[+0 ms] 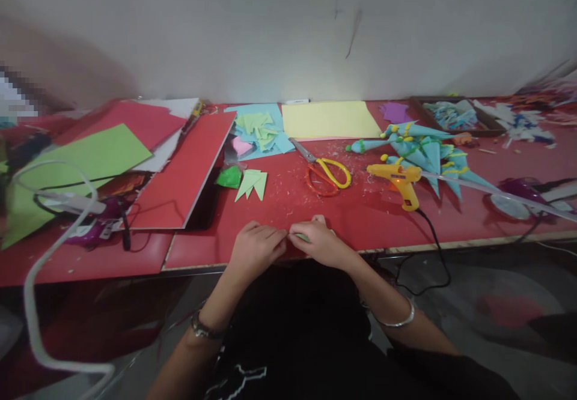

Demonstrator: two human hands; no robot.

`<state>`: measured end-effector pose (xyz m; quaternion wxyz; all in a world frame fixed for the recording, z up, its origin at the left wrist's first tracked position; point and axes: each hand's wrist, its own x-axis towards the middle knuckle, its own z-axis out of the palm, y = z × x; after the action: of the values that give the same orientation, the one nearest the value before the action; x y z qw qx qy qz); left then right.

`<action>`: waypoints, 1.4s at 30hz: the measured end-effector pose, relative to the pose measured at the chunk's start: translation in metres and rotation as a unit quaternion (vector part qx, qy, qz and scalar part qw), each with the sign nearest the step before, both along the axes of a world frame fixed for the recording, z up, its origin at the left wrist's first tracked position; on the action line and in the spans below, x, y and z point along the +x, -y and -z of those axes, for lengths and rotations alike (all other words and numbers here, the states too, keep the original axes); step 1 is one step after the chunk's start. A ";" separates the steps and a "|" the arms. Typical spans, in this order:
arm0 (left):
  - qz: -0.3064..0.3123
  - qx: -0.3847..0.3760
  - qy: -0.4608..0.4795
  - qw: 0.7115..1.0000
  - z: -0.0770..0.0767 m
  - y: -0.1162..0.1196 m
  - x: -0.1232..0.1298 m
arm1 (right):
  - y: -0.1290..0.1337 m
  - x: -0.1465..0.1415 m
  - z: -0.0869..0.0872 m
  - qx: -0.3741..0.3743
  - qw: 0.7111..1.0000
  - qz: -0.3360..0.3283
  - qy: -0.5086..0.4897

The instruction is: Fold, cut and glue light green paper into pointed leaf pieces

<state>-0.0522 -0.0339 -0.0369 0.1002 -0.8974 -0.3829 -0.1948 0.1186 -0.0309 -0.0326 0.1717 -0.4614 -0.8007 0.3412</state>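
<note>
At the front edge of the table, my left hand (259, 247) and my right hand (319, 242) meet with curled fingers. A small light green paper piece (303, 237) is pinched in my right hand, mostly covered by the fingers. My left fingertips close at its left end. Just beyond lie several pointed light green paper cutouts (252, 184) and a green plastic wrapper (229, 176). Scissors (322, 170) with red and yellow handles rest farther back. A yellow hot glue gun (398, 182), its small light lit, sits to the right with a glue stick in it.
Blue paper cones (426, 151) with green and yellow trim lie behind the glue gun. Yellow paper (331, 119) and a pile of green strips (259, 130) are near the wall. A red board (184, 175) leans at left. A white cable (33, 304) loops at far left.
</note>
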 end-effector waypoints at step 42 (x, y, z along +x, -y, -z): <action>-0.142 -0.171 0.238 0.946 0.008 0.000 -0.012 | -0.001 0.013 -0.005 0.044 0.999 -0.016 -0.002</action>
<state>-0.0641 -0.0340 -0.0450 -0.1221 -0.7652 -0.5462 -0.3181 0.1319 -0.0301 -0.0276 0.1882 -0.4398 -0.8217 0.3097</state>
